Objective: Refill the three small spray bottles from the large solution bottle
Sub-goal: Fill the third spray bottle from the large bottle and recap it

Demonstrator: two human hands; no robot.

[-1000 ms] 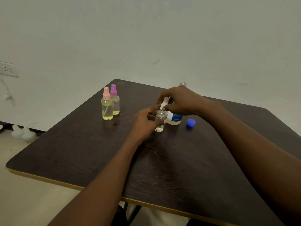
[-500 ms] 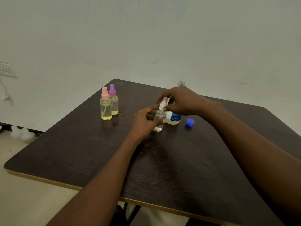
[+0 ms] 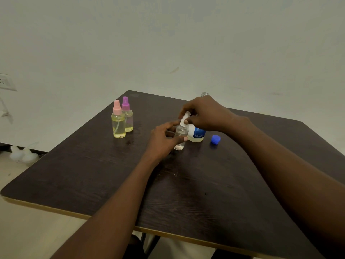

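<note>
We see the left hand (image 3: 164, 141) wrapped round the clear spray bottle (image 3: 180, 136), which stands upright mid-table (image 3: 93, 174), and the right hand (image 3: 205, 114) pinching its white spray top (image 3: 185, 118) from above. The big bottle (image 3: 197, 134) with the blue label stands just behind it, mostly hidden by the right hand, with the blue cap (image 3: 215, 139) lying on the table to its right. The pink-topped bottle (image 3: 118, 124) and purple-topped bottle (image 3: 128, 116), both holding yellow liquid, stand side by side well off to the left.

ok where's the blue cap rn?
Head view, right of centre: the blue cap lies on the dark table, just right of the large bottle and apart from it.
</note>
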